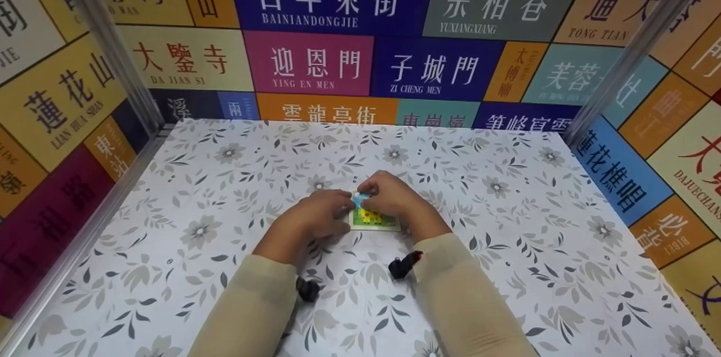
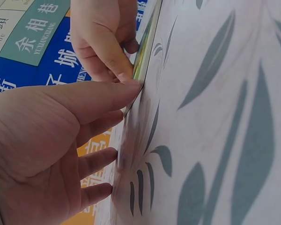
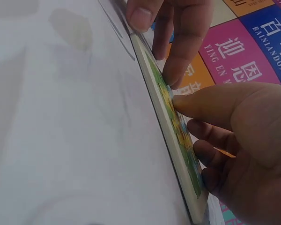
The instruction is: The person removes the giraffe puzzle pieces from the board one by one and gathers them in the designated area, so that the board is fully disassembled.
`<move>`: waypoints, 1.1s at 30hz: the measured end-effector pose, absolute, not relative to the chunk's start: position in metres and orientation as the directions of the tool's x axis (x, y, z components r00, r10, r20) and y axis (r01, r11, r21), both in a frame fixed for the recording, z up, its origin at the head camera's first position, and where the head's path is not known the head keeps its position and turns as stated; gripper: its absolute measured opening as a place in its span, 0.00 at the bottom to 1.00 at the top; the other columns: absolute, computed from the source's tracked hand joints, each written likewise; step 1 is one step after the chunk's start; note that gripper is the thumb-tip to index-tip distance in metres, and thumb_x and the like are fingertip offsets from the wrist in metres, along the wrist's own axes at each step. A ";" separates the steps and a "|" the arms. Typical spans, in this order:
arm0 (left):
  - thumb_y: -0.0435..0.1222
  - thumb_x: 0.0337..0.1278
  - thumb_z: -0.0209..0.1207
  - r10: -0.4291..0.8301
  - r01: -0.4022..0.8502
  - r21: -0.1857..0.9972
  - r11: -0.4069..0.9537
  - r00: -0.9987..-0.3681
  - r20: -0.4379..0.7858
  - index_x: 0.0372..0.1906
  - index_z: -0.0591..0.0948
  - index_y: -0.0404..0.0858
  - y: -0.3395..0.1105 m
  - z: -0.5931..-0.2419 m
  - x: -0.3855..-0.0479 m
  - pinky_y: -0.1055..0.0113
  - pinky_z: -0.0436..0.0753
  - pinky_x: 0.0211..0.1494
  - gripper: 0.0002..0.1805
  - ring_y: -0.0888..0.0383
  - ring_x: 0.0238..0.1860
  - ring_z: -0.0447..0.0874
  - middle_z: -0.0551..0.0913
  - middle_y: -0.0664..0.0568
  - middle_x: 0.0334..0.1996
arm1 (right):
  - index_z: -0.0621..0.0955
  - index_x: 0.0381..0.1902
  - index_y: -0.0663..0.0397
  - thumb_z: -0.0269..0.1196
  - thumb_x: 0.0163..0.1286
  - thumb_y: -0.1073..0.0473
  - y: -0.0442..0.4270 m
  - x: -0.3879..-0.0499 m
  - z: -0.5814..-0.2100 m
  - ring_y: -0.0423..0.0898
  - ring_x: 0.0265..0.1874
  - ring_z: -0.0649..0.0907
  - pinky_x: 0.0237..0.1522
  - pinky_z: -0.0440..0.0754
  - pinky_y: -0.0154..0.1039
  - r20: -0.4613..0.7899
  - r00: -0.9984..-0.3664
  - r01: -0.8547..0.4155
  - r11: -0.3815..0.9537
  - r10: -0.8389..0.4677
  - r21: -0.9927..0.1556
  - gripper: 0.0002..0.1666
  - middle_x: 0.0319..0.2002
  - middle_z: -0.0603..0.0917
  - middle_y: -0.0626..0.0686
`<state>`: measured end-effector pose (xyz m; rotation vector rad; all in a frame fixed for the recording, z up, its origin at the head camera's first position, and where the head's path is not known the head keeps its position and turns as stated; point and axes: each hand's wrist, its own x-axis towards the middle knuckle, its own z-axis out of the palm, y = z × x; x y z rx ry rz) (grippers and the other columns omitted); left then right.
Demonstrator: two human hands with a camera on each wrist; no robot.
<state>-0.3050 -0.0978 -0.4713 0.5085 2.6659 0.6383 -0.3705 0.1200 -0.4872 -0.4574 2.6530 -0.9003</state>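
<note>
A small, thin picture board (image 1: 374,221) with a pale edge lies on the table; its face shows a yellow figure on green, with light blue at the far left. In the head view my left hand (image 1: 316,213) is at the board's left end. Its thumb and forefinger hold the corner there, seen close in the left wrist view. From the right, my right hand (image 1: 391,196) reaches over the board (image 3: 178,124). The right thumb touches the picture face while the other fingers curl at the far edge. Both hands cover much of the picture.
The table (image 1: 197,289) has a white cover with grey leaves and flowers. Panels (image 1: 315,64) of coloured blocks with Chinese lettering stand behind it and at both sides. Clear corner posts (image 1: 121,58) rise at the back. A small black device (image 1: 401,267) sits at each wrist.
</note>
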 end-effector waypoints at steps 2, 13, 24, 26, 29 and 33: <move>0.44 0.70 0.68 0.409 0.247 0.493 0.834 -0.878 -0.251 0.73 0.80 0.52 -0.097 -0.471 -0.305 0.46 0.62 0.88 0.28 0.49 0.85 0.61 0.69 0.58 0.82 | 0.88 0.61 0.45 0.72 0.69 0.55 0.120 -0.370 -0.488 0.50 0.59 0.83 0.69 0.80 0.50 -0.165 -0.902 -0.221 0.754 -0.399 -0.618 0.22 0.57 0.82 0.51; 0.46 0.70 0.67 0.394 0.228 0.510 0.829 -0.886 -0.244 0.72 0.81 0.53 -0.096 -0.480 -0.307 0.45 0.62 0.87 0.27 0.49 0.84 0.63 0.71 0.58 0.81 | 0.88 0.60 0.42 0.69 0.71 0.55 0.121 -0.367 -0.492 0.49 0.58 0.81 0.68 0.80 0.49 -0.155 -0.883 -0.278 0.758 -0.443 -0.590 0.20 0.58 0.80 0.51; 0.45 0.70 0.68 0.442 0.335 0.457 0.824 -0.884 -0.150 0.68 0.83 0.48 -0.098 -0.481 -0.307 0.42 0.68 0.83 0.25 0.44 0.80 0.70 0.75 0.52 0.78 | 0.85 0.59 0.40 0.68 0.71 0.55 0.118 -0.366 -0.492 0.50 0.64 0.77 0.71 0.76 0.50 -0.167 -0.888 -0.250 0.755 -0.427 -0.606 0.19 0.62 0.78 0.50; 0.45 0.70 0.68 0.459 0.366 0.441 0.819 -0.880 -0.120 0.68 0.83 0.46 -0.098 -0.481 -0.307 0.42 0.69 0.82 0.25 0.42 0.78 0.72 0.76 0.50 0.77 | 0.84 0.59 0.39 0.68 0.71 0.55 0.118 -0.366 -0.492 0.51 0.65 0.76 0.72 0.76 0.50 -0.169 -0.888 -0.244 0.750 -0.427 -0.614 0.19 0.62 0.78 0.50; 0.45 0.69 0.68 0.467 0.383 0.436 0.814 -0.879 -0.100 0.67 0.83 0.45 -0.097 -0.481 -0.307 0.42 0.70 0.81 0.24 0.41 0.77 0.73 0.77 0.50 0.77 | 0.84 0.59 0.40 0.69 0.71 0.56 0.119 -0.367 -0.491 0.50 0.64 0.77 0.72 0.76 0.49 -0.162 -0.891 -0.237 0.739 -0.424 -0.630 0.19 0.62 0.79 0.50; 0.46 0.69 0.68 0.454 0.363 0.443 0.820 -0.884 -0.115 0.67 0.84 0.48 -0.097 -0.481 -0.308 0.41 0.69 0.82 0.24 0.43 0.78 0.72 0.77 0.52 0.77 | 0.86 0.58 0.40 0.69 0.71 0.59 0.119 -0.369 -0.493 0.49 0.60 0.80 0.69 0.79 0.48 -0.167 -0.904 -0.193 0.724 -0.394 -0.662 0.18 0.59 0.82 0.48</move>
